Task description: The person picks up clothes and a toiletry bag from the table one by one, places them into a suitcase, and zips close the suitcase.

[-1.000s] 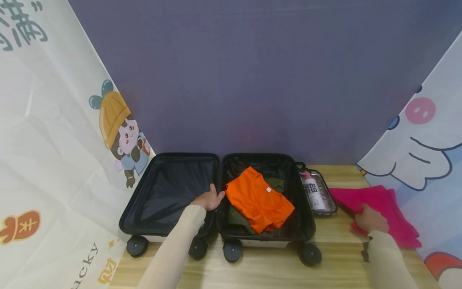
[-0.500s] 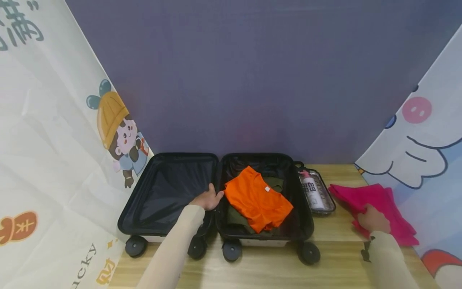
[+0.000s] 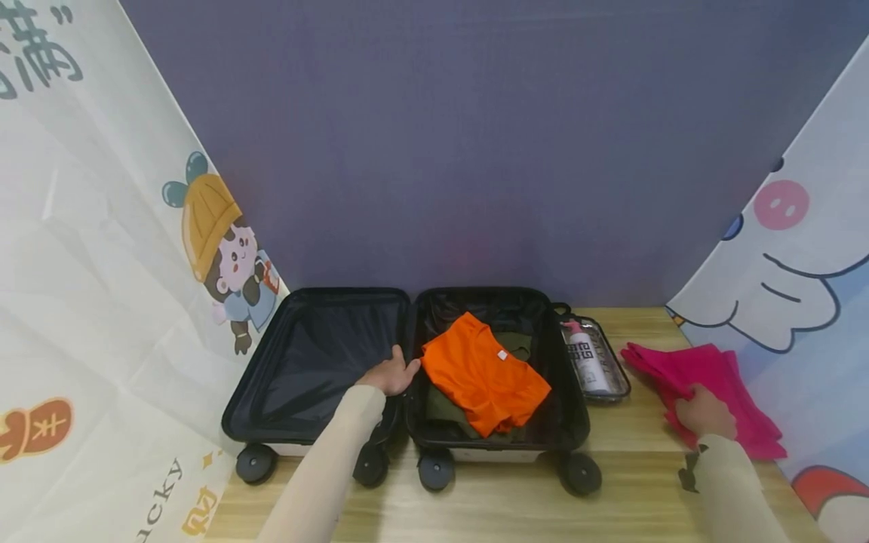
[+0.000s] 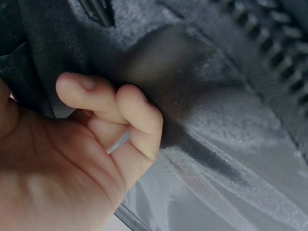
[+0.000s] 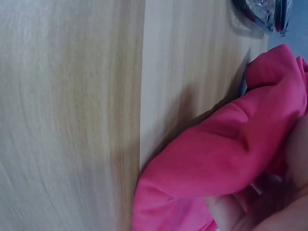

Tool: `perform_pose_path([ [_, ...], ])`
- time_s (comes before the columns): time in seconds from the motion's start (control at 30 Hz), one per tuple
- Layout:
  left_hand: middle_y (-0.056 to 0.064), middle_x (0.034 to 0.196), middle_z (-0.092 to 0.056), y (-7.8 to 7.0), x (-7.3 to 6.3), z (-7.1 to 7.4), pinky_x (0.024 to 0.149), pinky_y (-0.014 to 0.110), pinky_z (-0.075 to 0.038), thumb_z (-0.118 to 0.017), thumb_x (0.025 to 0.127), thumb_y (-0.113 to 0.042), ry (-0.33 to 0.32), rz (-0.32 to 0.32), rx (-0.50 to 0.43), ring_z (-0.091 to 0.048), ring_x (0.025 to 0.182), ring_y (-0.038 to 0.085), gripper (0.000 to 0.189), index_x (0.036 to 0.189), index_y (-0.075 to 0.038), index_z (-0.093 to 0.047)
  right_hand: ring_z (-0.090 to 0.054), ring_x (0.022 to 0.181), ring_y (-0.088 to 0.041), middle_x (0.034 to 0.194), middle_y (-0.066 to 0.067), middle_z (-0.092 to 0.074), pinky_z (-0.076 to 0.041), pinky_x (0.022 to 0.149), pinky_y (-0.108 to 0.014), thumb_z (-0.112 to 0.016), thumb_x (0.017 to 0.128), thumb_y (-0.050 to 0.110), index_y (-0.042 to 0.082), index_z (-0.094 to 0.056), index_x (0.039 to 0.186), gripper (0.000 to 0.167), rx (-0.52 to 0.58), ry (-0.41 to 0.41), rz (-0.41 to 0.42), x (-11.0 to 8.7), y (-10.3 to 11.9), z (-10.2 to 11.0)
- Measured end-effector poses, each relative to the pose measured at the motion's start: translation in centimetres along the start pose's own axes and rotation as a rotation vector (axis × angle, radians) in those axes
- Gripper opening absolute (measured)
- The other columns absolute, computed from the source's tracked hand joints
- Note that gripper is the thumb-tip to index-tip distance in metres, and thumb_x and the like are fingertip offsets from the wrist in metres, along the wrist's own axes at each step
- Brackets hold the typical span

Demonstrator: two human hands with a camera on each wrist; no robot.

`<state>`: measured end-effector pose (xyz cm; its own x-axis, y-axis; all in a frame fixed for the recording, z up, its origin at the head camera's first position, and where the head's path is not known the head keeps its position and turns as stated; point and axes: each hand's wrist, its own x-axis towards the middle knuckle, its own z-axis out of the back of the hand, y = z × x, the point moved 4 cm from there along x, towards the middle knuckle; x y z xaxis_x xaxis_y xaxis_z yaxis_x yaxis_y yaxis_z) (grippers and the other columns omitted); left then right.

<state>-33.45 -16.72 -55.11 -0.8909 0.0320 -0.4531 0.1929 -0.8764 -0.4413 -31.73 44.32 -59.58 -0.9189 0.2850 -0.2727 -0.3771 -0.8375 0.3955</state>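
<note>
In my right hand [image 3: 707,416] — fingers curled, likely to gather layers — folded magenta cloth [image 3: 720,369]; beneath my empty, loosely bent left hand [image 3: 390,375], an open black-lined suitcase [image 3: 319,362].

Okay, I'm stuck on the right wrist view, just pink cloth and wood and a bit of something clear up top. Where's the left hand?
Observer: In the head view, the left hand is at the left half of an open suitcase, near where the two halves meet.
Operator: Suitcase isn't in my picture at all. Anything packed in the other half?
Observer: Yes, an orange garment lies on dark green cloth there.
Operator: And above the pink cloth I catch the corner of a clear case. What's inside?
Observer: From the head camera, a white bottle with a pink top.
</note>
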Motion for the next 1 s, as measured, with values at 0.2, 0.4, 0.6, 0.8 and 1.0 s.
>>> perform_pose_path([
  [0.2, 0.024, 0.164, -0.034, 0.0, 0.1, -0.2, 0.119, 0.055, -0.034, -0.032, 0.108, -0.056, -0.004, -0.004, -0.009, -0.037, 0.149, 0.041, 0.084, 0.164, -0.004, 0.000, -0.054, 0.105, -0.064, 0.115, -0.044, -0.054, -0.051, 0.076, -0.065, -0.047, 0.093, 0.027, -0.011, -0.045, 0.127, 0.052, 0.007, -0.007, -0.025, -0.2, -0.2, 0.2],
  [0.4, 0.023, 0.162, -0.036, -0.1, -0.2, -0.1, 0.118, 0.055, -0.035, -0.031, 0.108, -0.057, 0.001, -0.007, -0.008, -0.041, 0.148, 0.041, 0.084, 0.164, -0.003, 0.002, -0.056, 0.101, -0.062, 0.109, -0.041, -0.056, -0.051, 0.075, -0.064, -0.048, 0.092, 0.028, -0.011, -0.046, 0.126, 0.053, 0.025, -0.014, -0.033, -0.1, -0.4, 0.1],
  [0.6, 0.023, 0.161, -0.038, -0.1, 0.0, 0.0, 0.118, 0.055, -0.036, -0.032, 0.108, -0.056, 0.002, -0.010, -0.002, -0.042, 0.147, 0.040, 0.084, 0.164, -0.003, 0.001, -0.060, 0.092, -0.055, 0.101, -0.035, -0.059, -0.051, 0.070, -0.059, -0.048, 0.093, 0.030, -0.012, -0.048, 0.123, 0.052, 0.045, -0.016, -0.027, 0.3, -0.9, 0.0],
  [0.8, 0.023, 0.162, -0.038, 0.1, 0.1, 0.0, 0.118, 0.055, -0.035, -0.032, 0.108, -0.056, 0.004, -0.006, -0.007, -0.041, 0.148, 0.040, 0.084, 0.164, -0.003, 0.001, -0.060, 0.093, -0.055, 0.101, -0.035, -0.060, -0.051, 0.070, -0.059, -0.048, 0.093, 0.030, -0.012, -0.048, 0.122, 0.052, 0.054, -0.023, -0.012, 0.4, -1.1, -0.1],
  [1.0, 0.022, 0.161, -0.039, 0.1, 0.3, -0.1, 0.118, 0.054, -0.036, -0.031, 0.108, -0.058, 0.001, 0.004, 0.010, -0.042, 0.147, 0.039, 0.085, 0.165, -0.004, 0.000, -0.059, 0.098, -0.059, 0.108, -0.039, -0.059, -0.051, 0.074, -0.062, -0.048, 0.094, 0.031, -0.012, -0.047, 0.126, 0.054, 0.053, -0.034, 0.000, 0.2, -1.2, -0.2],
])
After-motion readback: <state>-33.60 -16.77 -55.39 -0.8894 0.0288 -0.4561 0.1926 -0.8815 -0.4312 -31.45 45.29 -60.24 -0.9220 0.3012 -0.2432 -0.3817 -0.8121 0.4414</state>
